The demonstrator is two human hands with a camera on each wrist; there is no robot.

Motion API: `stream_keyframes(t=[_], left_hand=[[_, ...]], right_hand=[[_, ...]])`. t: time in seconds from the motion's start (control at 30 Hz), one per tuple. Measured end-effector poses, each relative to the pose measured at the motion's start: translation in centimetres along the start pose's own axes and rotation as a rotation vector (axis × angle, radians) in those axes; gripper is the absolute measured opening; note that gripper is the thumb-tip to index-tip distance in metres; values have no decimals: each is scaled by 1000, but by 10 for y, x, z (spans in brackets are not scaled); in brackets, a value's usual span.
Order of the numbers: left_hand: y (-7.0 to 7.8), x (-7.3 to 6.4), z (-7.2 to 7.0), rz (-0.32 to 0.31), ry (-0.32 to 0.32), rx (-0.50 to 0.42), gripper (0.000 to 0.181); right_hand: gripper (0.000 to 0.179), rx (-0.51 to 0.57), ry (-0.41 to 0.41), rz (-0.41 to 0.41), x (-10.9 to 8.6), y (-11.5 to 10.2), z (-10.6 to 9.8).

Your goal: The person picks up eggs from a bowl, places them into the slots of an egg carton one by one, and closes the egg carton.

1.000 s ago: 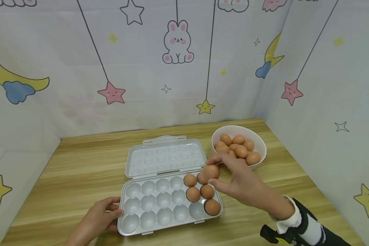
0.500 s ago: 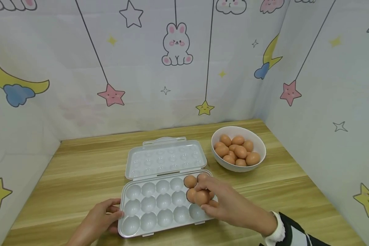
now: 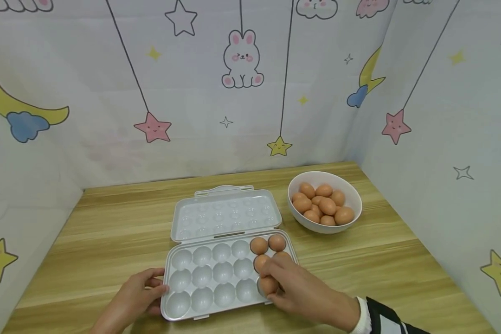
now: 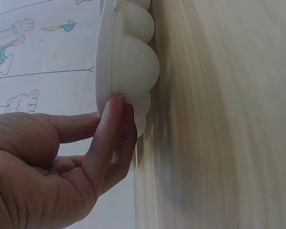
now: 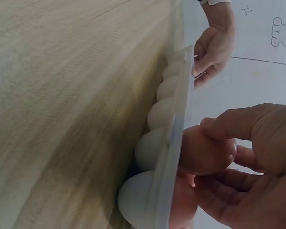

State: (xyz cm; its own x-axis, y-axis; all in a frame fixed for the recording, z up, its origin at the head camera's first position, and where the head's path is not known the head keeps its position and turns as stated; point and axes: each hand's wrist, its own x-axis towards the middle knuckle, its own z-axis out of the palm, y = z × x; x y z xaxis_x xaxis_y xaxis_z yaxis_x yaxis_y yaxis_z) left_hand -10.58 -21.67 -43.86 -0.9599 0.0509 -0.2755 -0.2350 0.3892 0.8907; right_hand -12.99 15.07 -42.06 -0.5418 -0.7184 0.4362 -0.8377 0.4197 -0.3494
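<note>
A white plastic egg tray (image 3: 212, 265) lies unfolded on the table, its lid (image 3: 226, 211) tipped back behind it. My left hand (image 3: 134, 293) pinches its left end; the left wrist view has the thumb at the rim and fingertips against the side of the tray (image 4: 133, 67). Over at the front right, my right hand (image 3: 296, 286) grips a brown egg (image 3: 268, 285) at a front-row cup. In the right wrist view thumb and fingers surround this egg (image 5: 206, 151), its lower part at the cup. Several brown eggs (image 3: 259, 246) occupy the right-hand cups, some behind the hand.
At the back right stands a white bowl (image 3: 354, 200) with several brown eggs (image 3: 327, 206) inside. The wood-grain table (image 3: 121, 222) meets a white curtain (image 3: 192, 153) printed with cartoons at the back and both sides.
My right hand has carried the egg from near the bowl, forward and slightly left, down to a front-row cup. The left hand has stayed at the tray's left end.
</note>
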Motion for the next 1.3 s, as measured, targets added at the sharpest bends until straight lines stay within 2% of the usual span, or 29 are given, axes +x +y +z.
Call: stream_keyframes(t=[0.13,0.23,0.43,0.6,0.9,1.03,1.13,1.3], left_hand=[[0,0,0,11,0,5,55],[0,-1,0,14,-2,8,55],[1,-1,-1,21,-6,9,55],[1,-1,-1,18,-9,5,55],[1,-2,-1,25,-21,0,55],[0,-1,-1,19,-14,10,55],[1,-1,-1,13,-5,13,55],[2,0,0,6,-8,12,55]], right_hand=[[41,-62,36,-31,-1,1,5],[41,-81,33,-28,-2,2,8],[30,-46,13,-36,-2,4,11],[31,-57,21,-71,-2,4,11],[21,-76,100,-86,0,1,8],[18,-130,87,-43,2,-1,-2],[24,-169,56,-10,5,-2,-15],[27,-150,49,40,10,-4,-42]])
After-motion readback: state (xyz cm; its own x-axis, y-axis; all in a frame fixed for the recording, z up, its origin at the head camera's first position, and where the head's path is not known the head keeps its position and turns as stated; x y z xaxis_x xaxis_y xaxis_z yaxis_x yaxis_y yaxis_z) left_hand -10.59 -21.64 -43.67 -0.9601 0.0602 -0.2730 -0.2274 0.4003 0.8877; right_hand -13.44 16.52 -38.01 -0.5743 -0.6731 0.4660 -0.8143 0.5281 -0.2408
